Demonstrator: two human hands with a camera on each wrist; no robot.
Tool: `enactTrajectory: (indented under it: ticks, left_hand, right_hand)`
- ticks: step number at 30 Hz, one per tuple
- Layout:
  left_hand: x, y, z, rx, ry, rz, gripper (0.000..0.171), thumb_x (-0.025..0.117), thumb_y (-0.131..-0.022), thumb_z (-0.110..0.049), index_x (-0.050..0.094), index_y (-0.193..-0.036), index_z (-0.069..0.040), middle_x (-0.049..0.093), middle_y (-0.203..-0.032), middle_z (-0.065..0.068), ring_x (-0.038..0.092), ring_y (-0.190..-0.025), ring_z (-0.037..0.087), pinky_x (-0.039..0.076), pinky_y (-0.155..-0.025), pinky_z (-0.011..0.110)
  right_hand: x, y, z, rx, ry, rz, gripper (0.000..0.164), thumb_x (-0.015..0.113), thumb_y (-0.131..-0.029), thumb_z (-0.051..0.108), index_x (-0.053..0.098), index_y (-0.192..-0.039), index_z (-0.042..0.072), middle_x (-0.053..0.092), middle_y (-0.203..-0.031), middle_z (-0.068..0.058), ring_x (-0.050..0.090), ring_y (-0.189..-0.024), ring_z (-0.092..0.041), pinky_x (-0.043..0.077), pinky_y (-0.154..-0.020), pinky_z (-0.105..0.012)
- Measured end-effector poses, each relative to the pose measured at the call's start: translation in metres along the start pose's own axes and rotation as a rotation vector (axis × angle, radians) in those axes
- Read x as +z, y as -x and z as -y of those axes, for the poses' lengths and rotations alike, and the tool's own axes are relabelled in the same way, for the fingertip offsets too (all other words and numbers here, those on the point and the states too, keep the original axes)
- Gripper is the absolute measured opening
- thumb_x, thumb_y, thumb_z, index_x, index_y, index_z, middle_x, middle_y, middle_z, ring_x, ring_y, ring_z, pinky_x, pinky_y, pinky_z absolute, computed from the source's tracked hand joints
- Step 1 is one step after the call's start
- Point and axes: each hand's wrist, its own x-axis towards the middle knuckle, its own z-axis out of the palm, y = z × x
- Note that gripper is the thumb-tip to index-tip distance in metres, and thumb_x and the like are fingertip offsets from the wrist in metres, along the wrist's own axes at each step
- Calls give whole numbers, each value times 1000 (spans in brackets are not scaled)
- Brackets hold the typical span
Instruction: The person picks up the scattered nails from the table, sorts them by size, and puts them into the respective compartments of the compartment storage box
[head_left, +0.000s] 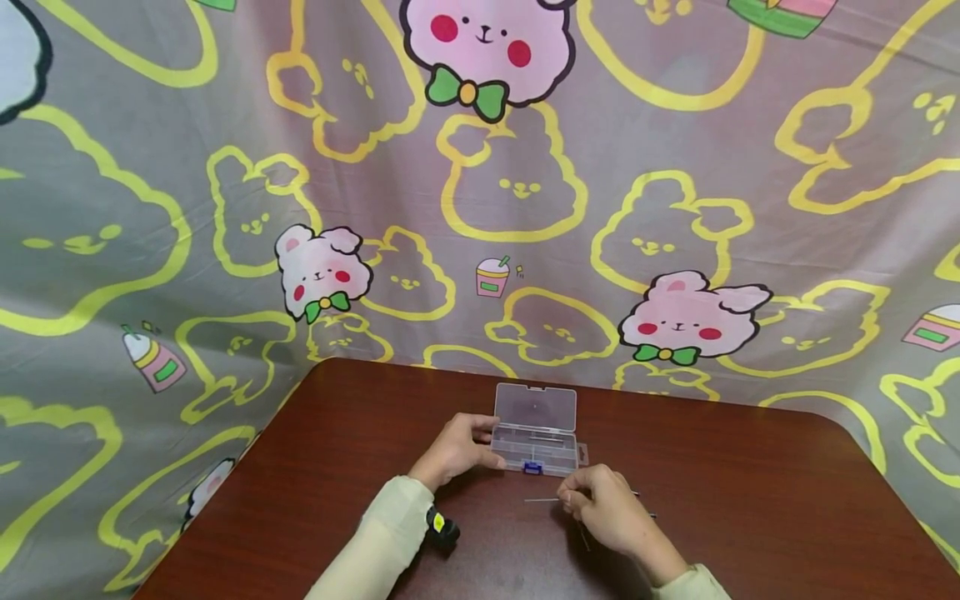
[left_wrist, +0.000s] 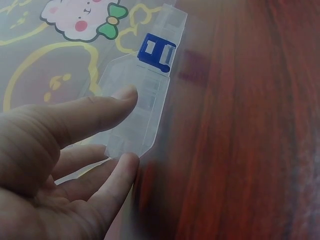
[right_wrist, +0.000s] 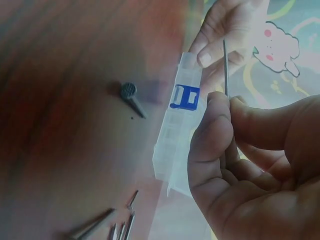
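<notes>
While left fingers (left_wrist: 117,180) hold open box (head_left: 516,457), thin rods (head_left: 547,439) lie inside.

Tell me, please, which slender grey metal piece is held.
The slender grey metal piece pinched by the right hand; the other pieces in the right wrist view lie on the reddish-brown table.

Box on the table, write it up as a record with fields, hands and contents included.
Box: clear, open, on the table
Lid: raised at the back
Latch: blue, on the front
Left hand: touching the box's left end
Right hand: pinching a thin rod
Inside: slender pieces toward the back
Loose on table: a nail, other metal pieces
</notes>
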Motion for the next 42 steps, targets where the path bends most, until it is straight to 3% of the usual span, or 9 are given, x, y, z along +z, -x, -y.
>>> enactTrajectory:
  ticks: [12, 28, 42]
  left_hand:
    - [0, 0, 1, 1, 1, -5, 70, 92, -70, -2, 63, -134, 1, 64, -126, 16, 59, -110, 31, 56, -80, 37]
    - [1, 0, -1, 4, 9, -5, 69, 91, -71, -2, 63, -134, 1, 63, -126, 17, 59, -109, 30, 55, -82, 37]
    - [0, 0, -1, -4, 13, -6, 69, 91, -71, -2, 63, -134, 0, 63, -127, 17, 59, -111, 30, 55, -82, 37]
  right_hand:
    - [-3, -10, 1, 39, -24, -12, 21, 65, -94, -3, 70, -76, 6, 59, -66, 3, 55, -60, -11, 47, -55, -26]
    - [-8, -32, -2, 112, 11, -73, 23, 67, -94, -1, 72, -73, 8, 61, -66, 2, 54, -61, -12, 44, -55, -28]
    - [-12, -43, -4, 138, 8, -73, 26, 67, -95, 0, 70, -71, 8, 59, -65, 0, 49, -60, -15, 40, -53, -31]
